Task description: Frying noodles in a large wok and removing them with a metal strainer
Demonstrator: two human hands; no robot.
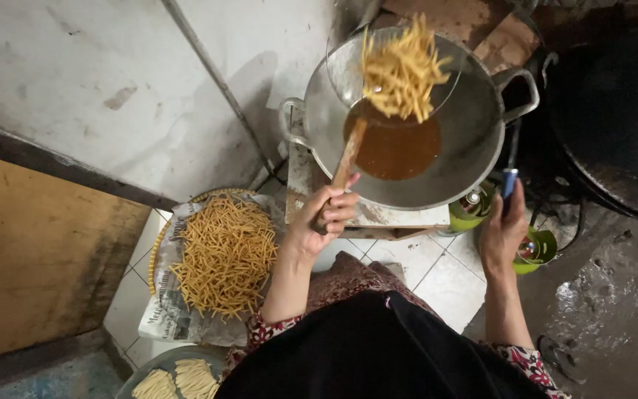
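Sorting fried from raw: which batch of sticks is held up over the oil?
The sticks in the strainer, lifted by the left hand above the wok; the others lie on newspaper.

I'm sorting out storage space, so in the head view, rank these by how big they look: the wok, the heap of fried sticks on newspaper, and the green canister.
1. Wok
2. Heap of fried sticks
3. Green canister, partly hidden by the right hand

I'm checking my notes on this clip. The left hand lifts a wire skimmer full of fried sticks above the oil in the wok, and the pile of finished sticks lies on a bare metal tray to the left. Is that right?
Not quite. The head view shows the pile of finished sticks lying on newspaper in a basket, not on a bare metal tray. The rest holds: the left hand lifts the skimmer of fried sticks above the oil in the wok.
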